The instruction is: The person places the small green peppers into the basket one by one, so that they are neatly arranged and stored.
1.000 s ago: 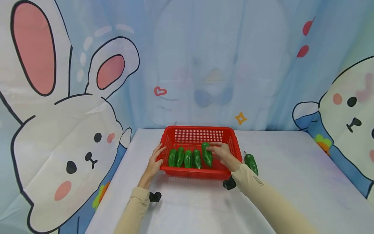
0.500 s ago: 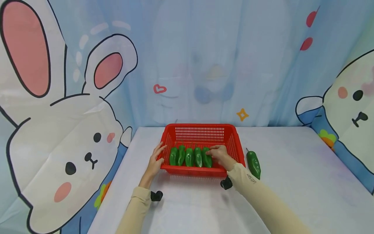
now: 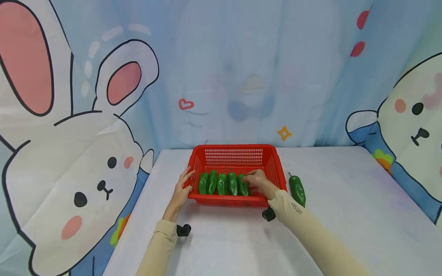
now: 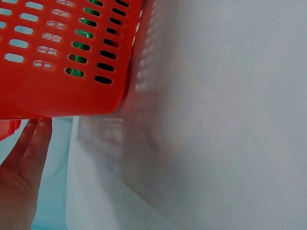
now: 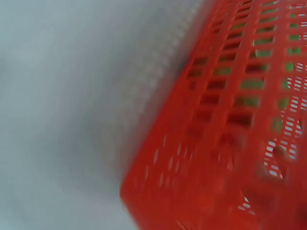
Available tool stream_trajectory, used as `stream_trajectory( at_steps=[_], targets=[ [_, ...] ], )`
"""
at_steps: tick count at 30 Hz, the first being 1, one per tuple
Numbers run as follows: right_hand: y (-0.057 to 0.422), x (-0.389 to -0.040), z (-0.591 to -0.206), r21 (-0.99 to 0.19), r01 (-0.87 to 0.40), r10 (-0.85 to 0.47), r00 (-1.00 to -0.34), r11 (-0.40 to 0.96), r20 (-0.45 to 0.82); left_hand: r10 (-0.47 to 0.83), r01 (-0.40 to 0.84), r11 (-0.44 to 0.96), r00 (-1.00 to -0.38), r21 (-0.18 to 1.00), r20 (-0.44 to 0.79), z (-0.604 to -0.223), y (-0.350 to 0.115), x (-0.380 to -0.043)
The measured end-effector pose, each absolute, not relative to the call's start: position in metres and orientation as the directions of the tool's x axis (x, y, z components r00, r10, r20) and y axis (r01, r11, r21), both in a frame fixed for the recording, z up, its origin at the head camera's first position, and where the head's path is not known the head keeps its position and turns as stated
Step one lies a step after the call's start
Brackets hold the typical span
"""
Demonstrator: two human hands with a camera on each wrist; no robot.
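A red plastic basket [image 3: 235, 201] with slotted walls stands on the white table. Inside it, several glossy green peppers [image 3: 222, 184] lie side by side in a row, stems pointing to the back. My right hand [image 3: 259, 182] reaches over the front right part of the basket and pinches the rightmost pepper [image 3: 243, 188] with curled fingers, partly covering it. At the basket's left rim rests my left hand [image 3: 181, 190], its fingers fairly straight. In the left wrist view, the fingertips of that hand [image 4: 29, 163] meet the rim. Another green pepper [image 3: 297, 189] lies on the table, right of the basket.
The white table [image 3: 345, 214] extends in front of the basket and to its right. Behind it hangs a light blue cartoon curtain [image 3: 221, 76]. Black wrist camera mounts [image 3: 183, 230] sit below both hands.
The pepper in my right hand has gone down from a raised position into the row at its right end. The left hand stays at the left rim.
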State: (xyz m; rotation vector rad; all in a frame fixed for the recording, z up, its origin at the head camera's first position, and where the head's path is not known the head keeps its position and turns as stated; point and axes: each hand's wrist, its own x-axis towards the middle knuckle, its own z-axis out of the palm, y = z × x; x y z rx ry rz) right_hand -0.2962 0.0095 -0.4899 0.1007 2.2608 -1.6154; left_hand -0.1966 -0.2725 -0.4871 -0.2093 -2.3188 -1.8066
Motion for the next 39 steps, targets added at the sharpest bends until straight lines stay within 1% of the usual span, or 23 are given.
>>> stream_trajectory(
  at_steps=[4, 8, 11, 14, 16, 19, 22, 25, 29, 31, 33, 39],
  targets=[
    [0.022, -0.297, -0.477, -0.907, 0.120, -0.214, -0.951, 0.403, -0.221, -0.021, 0.230, 0.242, -0.970, 0.943, 0.242, -0.487, -0.273, -0.196],
    [0.054, -0.301, -0.452, -0.908, -0.028, -0.284, -0.954, 0.419, -0.101, -0.006, 0.250, 0.244, -0.966, 0.937, 0.259, -0.487, -0.273, -0.197],
    [0.091, -0.309, -0.431, -0.891, -0.103, -0.278, -0.960, 0.441, -0.026, 0.009, 0.269, 0.240, -0.961, 0.933, 0.275, -0.487, -0.272, -0.198],
    [0.132, -0.317, -0.422, -0.866, -0.123, -0.237, -0.972, 0.485, 0.006, 0.006, 0.269, 0.232, -0.961, 0.935, 0.276, -0.486, -0.271, -0.198],
    [0.158, -0.318, -0.424, -0.850, -0.097, -0.205, -0.979, 0.518, -0.013, -0.003, 0.260, 0.236, -0.963, 0.936, 0.269, -0.486, -0.270, -0.197],
    [0.190, -0.314, -0.438, -0.833, -0.012, -0.146, -0.986, 0.552, -0.083, -0.009, 0.251, 0.242, -0.965, 0.937, 0.261, -0.485, -0.270, -0.195],
    [0.211, -0.305, -0.457, -0.841, 0.082, -0.097, -0.983, 0.535, -0.157, -0.005, 0.249, 0.249, -0.966, 0.936, 0.258, -0.485, -0.270, -0.194],
    [0.220, -0.298, -0.472, -0.881, 0.152, -0.079, -0.975, 0.447, -0.208, -0.002, 0.245, 0.248, -0.967, 0.937, 0.254, -0.485, -0.271, -0.193],
    [0.218, -0.297, -0.485, -0.938, 0.206, -0.095, -0.966, 0.278, -0.240, -0.008, 0.235, 0.248, -0.970, 0.940, 0.245, -0.486, -0.272, -0.191],
    [0.216, -0.298, -0.489, -0.949, 0.227, -0.101, -0.962, 0.219, -0.254, -0.009, 0.233, 0.250, -0.970, 0.940, 0.243, -0.487, -0.272, -0.191],
    [0.215, -0.299, -0.492, -0.951, 0.246, -0.102, -0.958, 0.188, -0.268, -0.009, 0.232, 0.255, -0.970, 0.939, 0.242, -0.487, -0.272, -0.191],
    [0.214, -0.300, -0.495, -0.948, 0.277, -0.094, -0.951, 0.156, -0.293, -0.010, 0.220, 0.257, -0.973, 0.941, 0.230, -0.487, -0.270, -0.194]
  ],
)
